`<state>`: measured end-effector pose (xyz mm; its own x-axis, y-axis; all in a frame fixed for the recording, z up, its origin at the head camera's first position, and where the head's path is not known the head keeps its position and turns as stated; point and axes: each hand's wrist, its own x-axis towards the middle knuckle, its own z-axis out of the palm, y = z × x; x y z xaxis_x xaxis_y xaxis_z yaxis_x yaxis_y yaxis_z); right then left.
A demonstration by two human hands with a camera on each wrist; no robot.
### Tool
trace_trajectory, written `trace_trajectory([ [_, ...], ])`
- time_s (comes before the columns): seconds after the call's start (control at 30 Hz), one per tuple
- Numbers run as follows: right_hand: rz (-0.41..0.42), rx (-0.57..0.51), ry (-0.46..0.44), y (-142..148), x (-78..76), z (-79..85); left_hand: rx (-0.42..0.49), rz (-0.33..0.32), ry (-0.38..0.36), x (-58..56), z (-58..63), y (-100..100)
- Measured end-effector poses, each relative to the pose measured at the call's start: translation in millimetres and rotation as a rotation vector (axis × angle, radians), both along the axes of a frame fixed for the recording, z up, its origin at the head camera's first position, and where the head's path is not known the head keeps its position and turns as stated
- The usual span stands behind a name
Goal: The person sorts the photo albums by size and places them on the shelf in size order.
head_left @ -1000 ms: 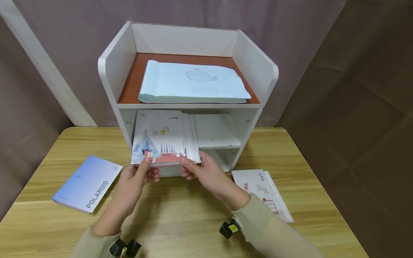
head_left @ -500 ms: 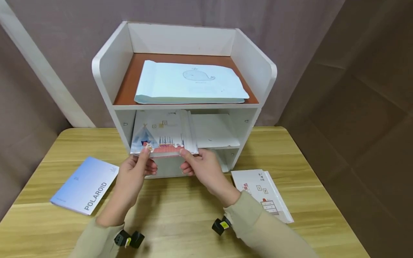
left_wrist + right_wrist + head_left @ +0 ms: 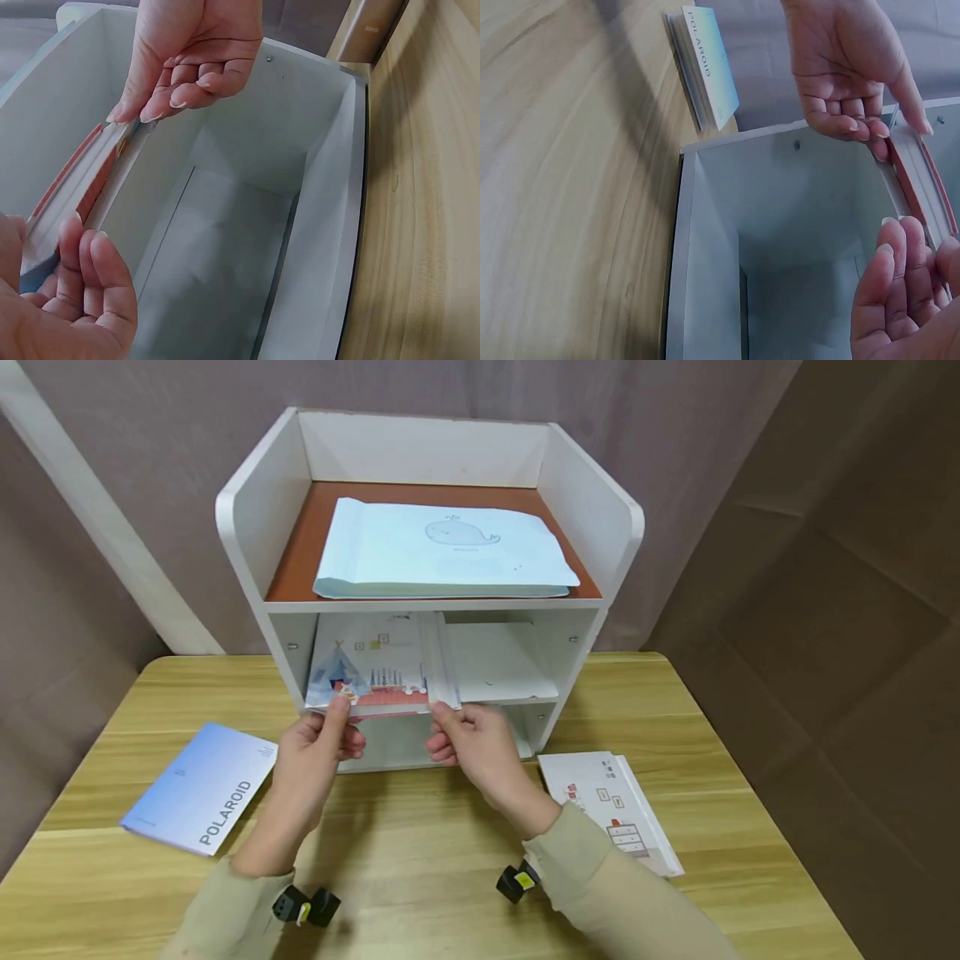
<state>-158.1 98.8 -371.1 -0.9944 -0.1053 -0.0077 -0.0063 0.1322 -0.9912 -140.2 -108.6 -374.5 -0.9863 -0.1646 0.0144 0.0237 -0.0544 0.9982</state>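
A white photo album [image 3: 375, 664] with a blue tent on its cover lies mostly inside the middle compartment of the white shelf unit [image 3: 577, 610]. Its front edge sticks out toward me. At the album's left front corner my left hand [image 3: 311, 760] pinches it, thumb on top and fingers curled below. My right hand [image 3: 483, 756] holds the right front corner, its thumb at the top edge and fingers underneath. Both wrist views show the album's edge [image 3: 75, 187] between the two hands, over the lower compartment.
On the top shelf lies a pale blue album [image 3: 450, 552] with a whale drawing. A blue POLAROID album [image 3: 198, 789] rests on the wooden table [image 3: 420, 868] at left. Another white album [image 3: 611, 810] lies at right, beside my right forearm.
The tent album has slid farther back into the middle compartment, with both hands moving forward along with it. The other albums stay where they were.
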Motion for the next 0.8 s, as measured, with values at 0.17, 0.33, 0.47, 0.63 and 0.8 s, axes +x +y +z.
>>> trace_trajectory([
  [0.17, 0.077, 0.135, 0.107, 14.1, 4.9, -0.9, 0.009, -0.04, 0.024, 5.6, -3.9, 2.9],
  [0.33, 0.081, 0.408, 0.208, 45.1, 18.0, -7.5, -0.009, -0.082, 0.053, 14.5, -13.2, 11.8],
  [0.47, 0.062, 0.513, 0.195, 78.5, 28.0, -17.0, -0.063, -0.13, 0.055, 22.2, -21.9, 22.7],
  [0.63, 0.055, 0.629, 0.17, 120.4, 37.5, -26.7, -0.115, -0.177, 0.042, 30.2, -32.9, 36.8],
  [0.8, 0.019, 0.697, 0.181, 155.0, 43.0, -33.2, -0.175, -0.23, 0.016, 36.0, -43.3, 52.2],
])
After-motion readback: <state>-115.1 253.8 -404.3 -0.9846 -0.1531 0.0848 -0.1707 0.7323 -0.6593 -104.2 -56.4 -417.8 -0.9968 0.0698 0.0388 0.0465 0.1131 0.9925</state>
